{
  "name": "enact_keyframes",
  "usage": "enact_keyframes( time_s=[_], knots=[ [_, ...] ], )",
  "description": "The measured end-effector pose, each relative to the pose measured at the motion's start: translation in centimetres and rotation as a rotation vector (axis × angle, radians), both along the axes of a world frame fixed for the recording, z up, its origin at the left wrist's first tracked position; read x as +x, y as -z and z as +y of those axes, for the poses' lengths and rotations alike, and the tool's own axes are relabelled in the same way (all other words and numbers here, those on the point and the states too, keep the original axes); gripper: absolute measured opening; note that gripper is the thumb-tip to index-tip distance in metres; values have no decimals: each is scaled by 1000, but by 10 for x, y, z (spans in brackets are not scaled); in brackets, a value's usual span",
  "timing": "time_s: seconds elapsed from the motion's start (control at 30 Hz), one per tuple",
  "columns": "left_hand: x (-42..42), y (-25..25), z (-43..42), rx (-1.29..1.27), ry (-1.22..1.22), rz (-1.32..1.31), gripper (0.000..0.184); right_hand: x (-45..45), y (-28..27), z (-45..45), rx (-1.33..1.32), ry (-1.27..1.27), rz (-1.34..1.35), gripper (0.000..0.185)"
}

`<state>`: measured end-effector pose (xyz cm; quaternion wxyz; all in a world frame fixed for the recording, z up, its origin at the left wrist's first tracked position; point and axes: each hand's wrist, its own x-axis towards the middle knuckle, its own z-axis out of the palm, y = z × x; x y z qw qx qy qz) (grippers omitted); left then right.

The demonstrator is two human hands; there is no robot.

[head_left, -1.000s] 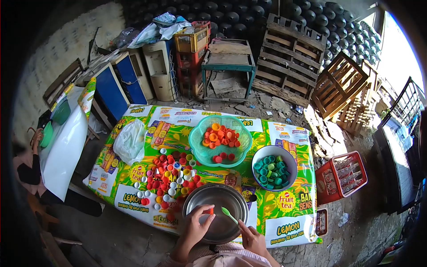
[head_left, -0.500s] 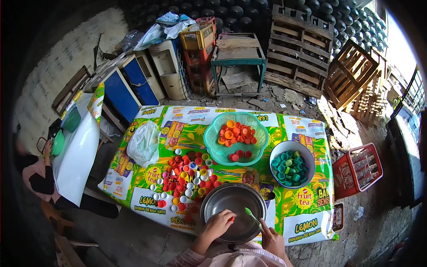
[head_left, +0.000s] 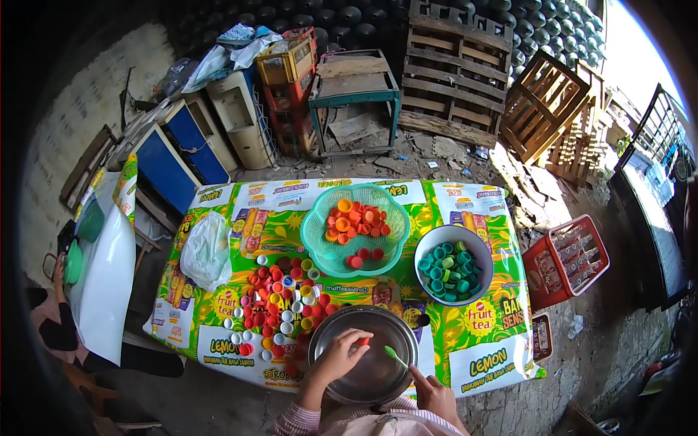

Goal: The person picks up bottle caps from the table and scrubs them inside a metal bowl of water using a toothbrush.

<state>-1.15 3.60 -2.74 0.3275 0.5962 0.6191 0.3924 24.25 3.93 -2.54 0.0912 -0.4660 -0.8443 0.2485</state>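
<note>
Above the steel basin [head_left: 374, 385], my left hand [head_left: 343, 356] pinches a red-orange bottle cap [head_left: 363, 341] between thumb and fingers. My right hand [head_left: 432, 396] is closed round a slim green tool [head_left: 392, 353], perhaps a brush, its tip apart from the cap. So small a cap could slip from a loose pinch into the basin, and a skidding tip could catch my fingers. Loose mixed caps [head_left: 276, 298] lie just left; bumping the rim could scatter them. Beyond are a mint-green basket [head_left: 323, 251] of orange-red caps [head_left: 355, 219] and a white bowl [head_left: 474, 243] of green caps [head_left: 451, 272].
</note>
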Motion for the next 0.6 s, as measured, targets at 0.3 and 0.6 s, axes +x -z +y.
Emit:
enact_keyframes(
  time_s=[0.3, 0.6],
  knots=[
    [-96, 5, 206, 7, -139, -624, 49, -5, -13, 6, -65, 50, 25, 45],
    [-128, 8, 116, 65, -344, -601, 37, -1, 1, 9, -84, 20, 83, 44]
  ],
)
